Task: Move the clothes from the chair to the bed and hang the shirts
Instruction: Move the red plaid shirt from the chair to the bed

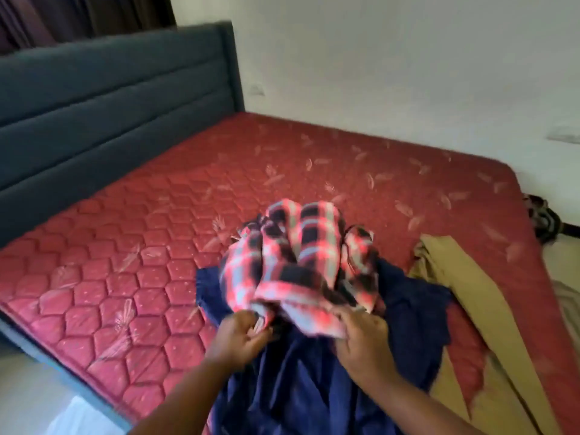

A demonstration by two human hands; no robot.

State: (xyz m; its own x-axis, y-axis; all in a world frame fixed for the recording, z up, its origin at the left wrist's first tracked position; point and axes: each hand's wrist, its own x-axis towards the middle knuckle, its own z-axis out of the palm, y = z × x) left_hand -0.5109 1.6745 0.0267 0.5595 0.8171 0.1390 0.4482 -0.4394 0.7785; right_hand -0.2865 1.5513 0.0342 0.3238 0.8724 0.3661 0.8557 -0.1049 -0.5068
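Red quilted mattress: plaid shirt, soft, light, limp; our left hand and right hand pinch its hem; we judge the collar a better hold.

On the red quilted mattress a bunched red plaid shirt lies atop a navy garment. The left hand pinches the shirt's near left edge; the right hand grips its near right edge. Tan trousers lie just right of the navy garment. A dark blue padded headboard stands far left.
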